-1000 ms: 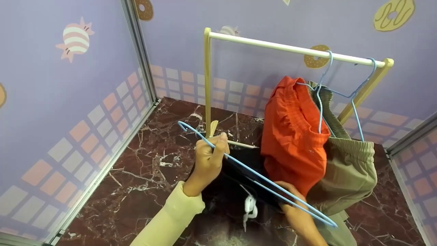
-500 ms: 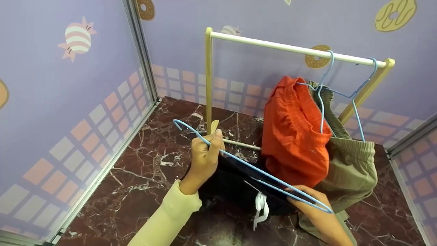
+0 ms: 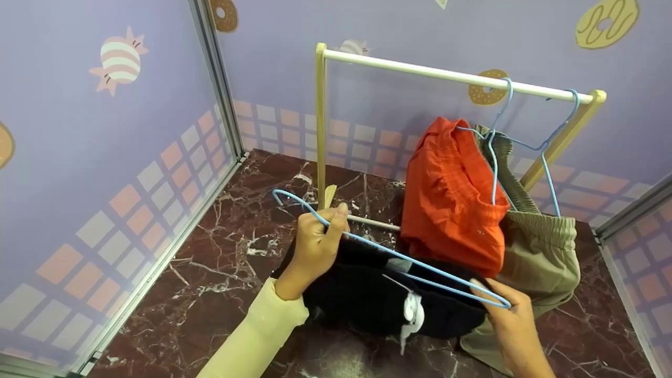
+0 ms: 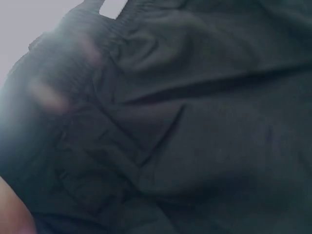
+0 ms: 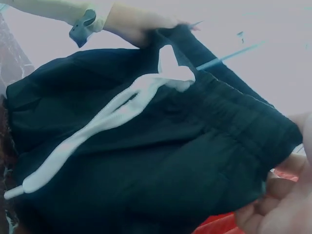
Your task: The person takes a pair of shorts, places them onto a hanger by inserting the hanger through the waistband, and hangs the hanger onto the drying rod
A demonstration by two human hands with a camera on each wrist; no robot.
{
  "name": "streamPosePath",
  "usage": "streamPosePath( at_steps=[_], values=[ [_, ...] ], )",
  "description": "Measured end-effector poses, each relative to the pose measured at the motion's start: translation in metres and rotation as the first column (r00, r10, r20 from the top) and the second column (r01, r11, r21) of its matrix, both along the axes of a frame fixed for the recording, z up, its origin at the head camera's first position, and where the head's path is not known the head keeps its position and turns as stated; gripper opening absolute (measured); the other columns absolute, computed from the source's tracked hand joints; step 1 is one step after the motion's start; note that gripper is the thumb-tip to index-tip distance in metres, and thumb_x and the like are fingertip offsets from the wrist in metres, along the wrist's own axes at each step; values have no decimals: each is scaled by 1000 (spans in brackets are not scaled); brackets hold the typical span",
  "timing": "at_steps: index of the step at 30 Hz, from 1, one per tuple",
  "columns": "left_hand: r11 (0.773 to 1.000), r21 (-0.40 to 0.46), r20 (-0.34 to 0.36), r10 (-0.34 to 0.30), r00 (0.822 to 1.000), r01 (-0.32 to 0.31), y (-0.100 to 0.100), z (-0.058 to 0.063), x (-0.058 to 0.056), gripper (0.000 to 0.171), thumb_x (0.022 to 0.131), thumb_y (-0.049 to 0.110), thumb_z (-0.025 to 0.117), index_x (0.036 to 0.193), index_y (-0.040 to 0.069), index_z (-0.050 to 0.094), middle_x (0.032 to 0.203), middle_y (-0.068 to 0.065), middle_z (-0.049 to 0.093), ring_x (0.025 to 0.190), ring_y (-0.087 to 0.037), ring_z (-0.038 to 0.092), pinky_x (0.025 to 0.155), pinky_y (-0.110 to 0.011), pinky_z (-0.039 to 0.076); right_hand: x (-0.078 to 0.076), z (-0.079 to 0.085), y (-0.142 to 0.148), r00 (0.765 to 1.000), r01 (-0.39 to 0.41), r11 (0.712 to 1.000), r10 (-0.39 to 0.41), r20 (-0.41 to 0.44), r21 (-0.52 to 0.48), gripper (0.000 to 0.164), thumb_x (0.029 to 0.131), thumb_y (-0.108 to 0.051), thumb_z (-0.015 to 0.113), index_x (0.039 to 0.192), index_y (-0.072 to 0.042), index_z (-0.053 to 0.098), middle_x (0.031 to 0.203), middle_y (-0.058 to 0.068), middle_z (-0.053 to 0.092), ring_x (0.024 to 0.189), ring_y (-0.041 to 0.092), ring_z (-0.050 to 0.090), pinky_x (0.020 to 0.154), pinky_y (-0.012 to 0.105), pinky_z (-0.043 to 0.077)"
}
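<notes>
My left hand grips a light-blue clothes hanger below its hook, along with the waistband of black drawstring pants. The hanger slants down to the right, its far end by my right hand. That hand pinches the right end of the waistband, thumb on top; in the right wrist view its curled fingers are at the elastic. One hanger bar runs inside the opened waist. A knotted white drawstring dangles at the front. Black cloth fills most of the left wrist view.
Behind stands a clothes rack with a white rail and wooden posts. Orange pants and khaki pants hang at its right on blue hangers. Patterned walls enclose the dark red marbled surface.
My right hand has moved up and right with the waistband end, and the waist has opened wider. The drawstring has shifted right. My left hand stays nearly in place.
</notes>
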State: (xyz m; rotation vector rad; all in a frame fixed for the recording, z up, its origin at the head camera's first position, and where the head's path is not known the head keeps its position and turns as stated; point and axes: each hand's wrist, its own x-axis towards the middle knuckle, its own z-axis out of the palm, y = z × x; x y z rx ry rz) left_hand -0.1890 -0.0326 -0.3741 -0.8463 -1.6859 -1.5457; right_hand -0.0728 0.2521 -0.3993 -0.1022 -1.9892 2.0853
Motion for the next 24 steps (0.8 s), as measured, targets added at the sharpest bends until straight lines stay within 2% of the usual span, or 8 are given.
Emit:
streamPosePath(
  at_steps=[3,4,7,10,12,16,20,24],
  values=[
    [998,-57,-23,11,1000,-12,0,-1,-1,37,90,3,48,54,7,50,51,0,48,48,-8,42,48,-19,36,-1,3,1,997,-1,998,-3,-72,-62,19,87,6,54,97,3,69,76,-3,69,64,2,59,56,15,47],
    [997,-79,-32,23,999,-26,1,-2,-1,37,90,3,48,54,8,50,51,1,47,48,-8,41,48,-19,36,-1,5,2,997,20,998,-24,-69,-61,16,87,4,55,94,4,70,68,-4,67,56,2,56,50,14,44],
    [986,-142,-72,78,994,-88,1,-4,-2,36,90,6,50,54,10,48,51,2,44,48,-7,38,48,-18,34,-2,10,4,994,40,994,-50,-92,-101,16,87,4,55,94,11,67,71,3,70,61,8,63,55,21,50],
    [958,-219,-133,156,979,-183,3,-7,-2,35,89,10,52,54,12,45,50,4,40,47,-7,36,48,-19,31,-3,14,8,989,94,989,-106,-103,-118,16,87,3,56,92,13,66,70,6,70,59,11,63,53,23,50],
    [933,-267,-174,201,964,-243,4,-9,-2,35,89,12,53,55,13,44,50,4,39,47,-6,35,49,-21,31,-3,17,10,985,121,986,-135,-111,-118,17,86,3,56,94,16,64,79,9,71,68,14,66,62,25,52],
    [885,-332,-233,258,938,-326,6,-10,0,35,88,17,55,55,15,44,50,6,39,45,-5,34,50,-22,30,-2,22,12,981,171,984,-176,-86,-55,21,86,0,58,96,18,62,82,7,71,74,14,66,66,23,52],
    [859,-364,-269,272,924,-359,7,-10,2,39,88,20,56,54,15,39,49,6,32,43,-5,25,46,-20,22,-2,24,14,979,194,980,-191,-71,34,24,86,-4,60,93,19,62,74,3,69,69,11,64,63,21,50],
    [828,-388,-317,292,902,-404,9,-10,3,40,88,24,57,53,16,40,48,7,35,40,-6,24,47,-22,19,-2,23,15,977,178,975,-160,-138,134,20,85,-3,60,84,17,62,65,1,59,63,9,55,59,18,46]
  ],
)
